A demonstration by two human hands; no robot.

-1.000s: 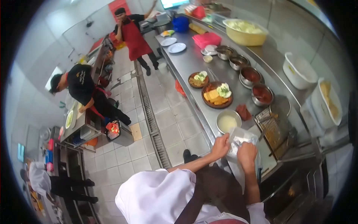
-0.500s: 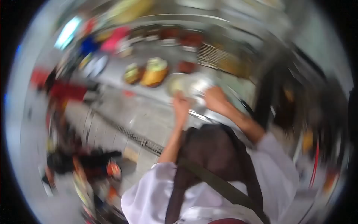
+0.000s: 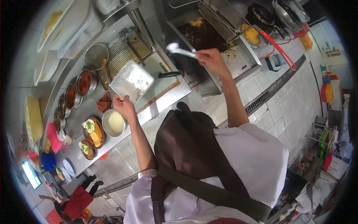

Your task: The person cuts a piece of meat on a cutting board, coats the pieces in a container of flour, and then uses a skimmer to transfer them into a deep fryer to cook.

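My left hand [image 3: 125, 106] grips the near corner of a white plastic container [image 3: 132, 83], tilted over the counter edge, with whitish residue inside. In my right hand [image 3: 212, 61], raised near the fryer, is the handle of a white spoon [image 3: 181, 50] with a white lump at its tip. Beside my left wrist stands a pot of pale cream [image 3: 114, 123]. Left of that pot are a larger plate of food [image 3: 94, 132] and a smaller plate of food [image 3: 86, 150], both with green and white topping.
A fryer [image 3: 203, 35] with dark oil stands ahead. A knife [image 3: 169, 74] lies on the cutting board [image 3: 156, 87]. Pots of red sauce [image 3: 85, 83] line the back of the counter. Another person in red [image 3: 76, 203] is at the lower left.
The view has swung right toward the fryer. My hands have moved apart; my right hand now holds the spoon out to the right, while the container is in my left.
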